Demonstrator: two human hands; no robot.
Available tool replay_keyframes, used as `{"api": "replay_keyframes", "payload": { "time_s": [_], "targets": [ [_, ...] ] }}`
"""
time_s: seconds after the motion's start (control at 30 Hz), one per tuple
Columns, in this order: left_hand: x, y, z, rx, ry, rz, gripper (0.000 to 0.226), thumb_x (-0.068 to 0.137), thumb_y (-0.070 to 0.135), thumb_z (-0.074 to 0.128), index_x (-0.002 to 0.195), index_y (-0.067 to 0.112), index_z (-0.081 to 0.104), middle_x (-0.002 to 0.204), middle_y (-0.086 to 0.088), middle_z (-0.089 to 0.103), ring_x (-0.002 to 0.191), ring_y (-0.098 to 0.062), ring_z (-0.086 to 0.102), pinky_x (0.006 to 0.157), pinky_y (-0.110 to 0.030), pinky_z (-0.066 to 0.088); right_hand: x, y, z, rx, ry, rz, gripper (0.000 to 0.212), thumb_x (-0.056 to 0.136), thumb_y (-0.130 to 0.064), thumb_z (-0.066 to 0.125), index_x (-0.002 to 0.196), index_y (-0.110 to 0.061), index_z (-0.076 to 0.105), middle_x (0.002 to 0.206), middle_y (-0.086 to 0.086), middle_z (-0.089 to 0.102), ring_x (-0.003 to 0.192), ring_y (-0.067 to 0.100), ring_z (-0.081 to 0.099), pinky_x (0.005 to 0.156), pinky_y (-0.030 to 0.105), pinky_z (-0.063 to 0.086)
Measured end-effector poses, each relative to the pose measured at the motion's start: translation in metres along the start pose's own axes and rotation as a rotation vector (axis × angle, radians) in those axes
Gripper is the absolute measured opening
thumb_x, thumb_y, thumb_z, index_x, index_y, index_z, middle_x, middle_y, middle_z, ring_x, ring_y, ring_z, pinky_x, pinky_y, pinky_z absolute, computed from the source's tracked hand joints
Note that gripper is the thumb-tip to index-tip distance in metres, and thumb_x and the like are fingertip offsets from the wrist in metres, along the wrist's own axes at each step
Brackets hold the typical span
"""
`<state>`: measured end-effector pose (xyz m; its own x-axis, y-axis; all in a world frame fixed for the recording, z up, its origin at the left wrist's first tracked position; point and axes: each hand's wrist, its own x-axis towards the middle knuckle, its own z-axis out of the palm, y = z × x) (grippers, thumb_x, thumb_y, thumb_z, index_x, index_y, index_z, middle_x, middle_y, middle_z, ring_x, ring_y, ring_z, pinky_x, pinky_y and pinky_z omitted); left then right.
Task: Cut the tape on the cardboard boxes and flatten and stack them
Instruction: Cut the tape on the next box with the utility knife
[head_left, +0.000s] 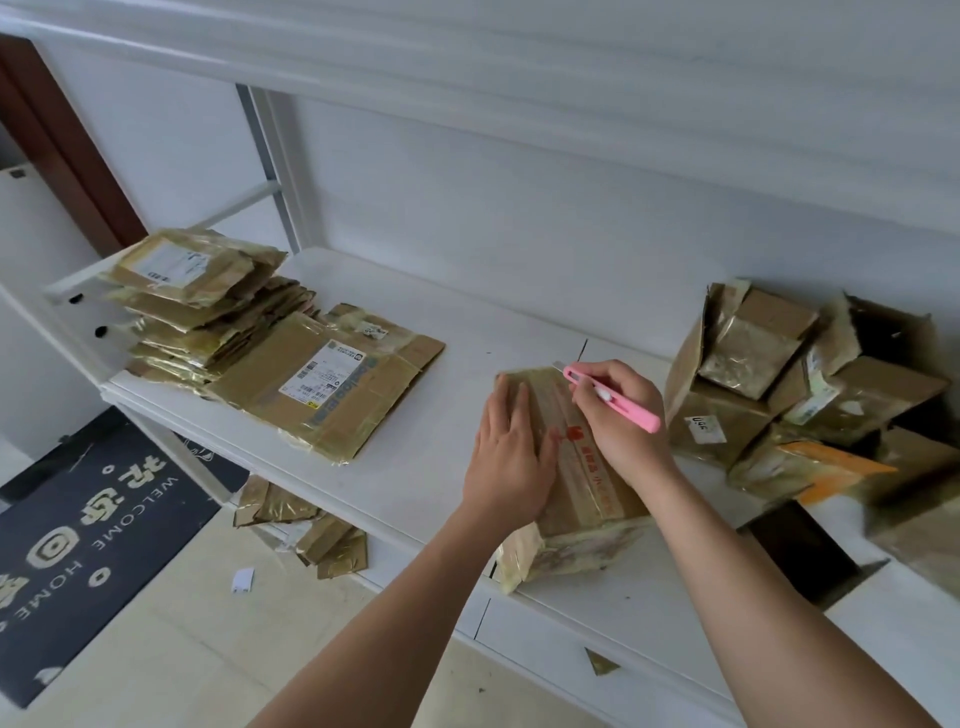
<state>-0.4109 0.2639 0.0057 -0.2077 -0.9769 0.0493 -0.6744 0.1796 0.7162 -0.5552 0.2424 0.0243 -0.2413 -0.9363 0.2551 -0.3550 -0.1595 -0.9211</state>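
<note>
A small taped cardboard box (576, 499) with red print sits on the white counter (447, 452), near its front edge. My left hand (511, 457) presses flat on the box's top, fingers straight. My right hand (615, 415) grips a pink utility knife (610, 397) like a pen. The blade tip touches the tape seam at the box's far end. A stack of flattened boxes (208, 312) lies at the counter's left end, and a larger flattened box (332, 384) with a white label rests beside it.
Several unflattened taped boxes (810, 395) are heaped at the right against the wall. Cardboard scraps (311, 530) lie on the floor below the counter, next to a dark welcome mat (88, 525). A dark opening (810, 551) gapes in the counter at right.
</note>
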Motion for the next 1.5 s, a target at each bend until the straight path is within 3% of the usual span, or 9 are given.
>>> {"api": "replay_keyframes", "payload": {
  "time_s": [0.33, 0.47, 0.6, 0.73, 0.93, 1.1, 1.23, 1.4, 1.5],
  "targets": [
    [0.0, -0.001, 0.001, 0.025, -0.01, -0.009, 0.063, 0.104, 0.043, 0.027, 0.156, 0.01, 0.011, 0.162, 0.005, -0.006, 0.15, -0.013, -0.002, 0.119, -0.04, 0.023, -0.001, -0.005, 0.004, -0.166, -0.087, -0.133, 0.017, 0.094, -0.004, 0.059, 0.107, -0.006, 0.07, 0.1, -0.004, 0.071, 0.094, 0.0, 0.066, 0.082, 0.015, 0.051],
    [-0.003, 0.002, 0.002, 0.045, -0.007, -0.007, 0.062, 0.105, 0.04, 0.025, 0.155, 0.008, 0.011, 0.162, 0.003, -0.005, 0.15, -0.015, 0.0, 0.119, -0.042, 0.024, -0.001, -0.009, 0.001, -0.208, -0.116, -0.155, 0.017, 0.094, -0.005, 0.057, 0.105, -0.004, 0.071, 0.096, -0.004, 0.07, 0.088, -0.004, 0.064, 0.075, 0.011, 0.049],
    [-0.005, 0.004, 0.002, 0.063, -0.009, -0.03, 0.061, 0.105, 0.04, 0.024, 0.155, 0.009, 0.01, 0.162, 0.003, -0.005, 0.15, -0.016, 0.003, 0.118, -0.043, 0.027, -0.004, -0.011, -0.007, -0.24, -0.155, -0.148, 0.015, 0.094, -0.007, 0.058, 0.102, -0.004, 0.069, 0.099, 0.003, 0.071, 0.083, 0.005, 0.065, 0.07, 0.021, 0.053],
    [-0.007, 0.006, 0.002, 0.081, -0.003, -0.034, 0.061, 0.105, 0.039, 0.025, 0.155, 0.008, 0.011, 0.162, 0.0, -0.003, 0.15, -0.02, 0.008, 0.116, -0.044, 0.029, -0.015, -0.012, -0.01, -0.268, -0.204, -0.164, 0.017, 0.092, -0.005, 0.059, 0.105, -0.003, 0.069, 0.101, 0.005, 0.071, 0.086, 0.006, 0.066, 0.072, 0.013, 0.05],
    [-0.007, 0.007, 0.005, 0.104, 0.012, -0.07, 0.059, 0.104, 0.039, 0.024, 0.155, 0.01, 0.012, 0.161, 0.003, -0.001, 0.148, -0.022, 0.015, 0.113, -0.046, 0.032, -0.035, -0.017, -0.024, -0.26, -0.254, -0.106, 0.016, 0.092, -0.008, 0.06, 0.104, -0.004, 0.069, 0.098, 0.005, 0.071, 0.086, 0.011, 0.066, 0.071, 0.017, 0.052],
    [-0.003, 0.011, 0.005, 0.112, 0.043, -0.074, 0.056, 0.104, 0.035, 0.026, 0.153, 0.01, 0.016, 0.157, 0.001, 0.006, 0.144, -0.026, 0.023, 0.112, -0.046, 0.033, -0.069, -0.021, -0.05, -0.243, -0.32, -0.02, 0.011, 0.091, -0.012, 0.06, 0.097, -0.012, 0.069, 0.091, 0.002, 0.072, 0.081, 0.014, 0.069, 0.071, 0.035, 0.056],
    [-0.006, 0.014, 0.009, 0.124, 0.058, -0.064, 0.056, 0.104, 0.035, 0.025, 0.152, 0.008, 0.017, 0.155, -0.001, 0.008, 0.142, -0.03, 0.026, 0.113, -0.048, 0.031, -0.103, -0.023, -0.067, -0.256, -0.318, -0.097, 0.012, 0.091, -0.009, 0.061, 0.1, -0.009, 0.069, 0.094, 0.0, 0.072, 0.084, 0.004, 0.066, 0.069, 0.023, 0.056],
    [-0.007, 0.016, 0.012, 0.161, 0.081, -0.085, 0.056, 0.104, 0.036, 0.025, 0.151, 0.008, 0.018, 0.154, -0.002, 0.011, 0.14, -0.032, 0.028, 0.114, -0.049, 0.03, -0.128, -0.022, -0.077, -0.297, -0.314, -0.235, 0.009, 0.088, 0.001, 0.065, 0.097, 0.001, 0.067, 0.096, 0.007, 0.073, 0.078, 0.01, 0.068, 0.067, 0.014, 0.052],
    [-0.006, 0.017, 0.012, 0.179, 0.092, -0.093, 0.055, 0.103, 0.037, 0.025, 0.15, 0.009, 0.02, 0.153, -0.002, 0.013, 0.14, -0.032, 0.027, 0.114, -0.049, 0.028, -0.142, -0.02, -0.089, -0.256, -0.299, -0.239, 0.01, 0.09, -0.01, 0.064, 0.093, -0.002, 0.069, 0.091, 0.001, 0.072, 0.078, 0.005, 0.066, 0.065, 0.012, 0.05]
  ]
}}
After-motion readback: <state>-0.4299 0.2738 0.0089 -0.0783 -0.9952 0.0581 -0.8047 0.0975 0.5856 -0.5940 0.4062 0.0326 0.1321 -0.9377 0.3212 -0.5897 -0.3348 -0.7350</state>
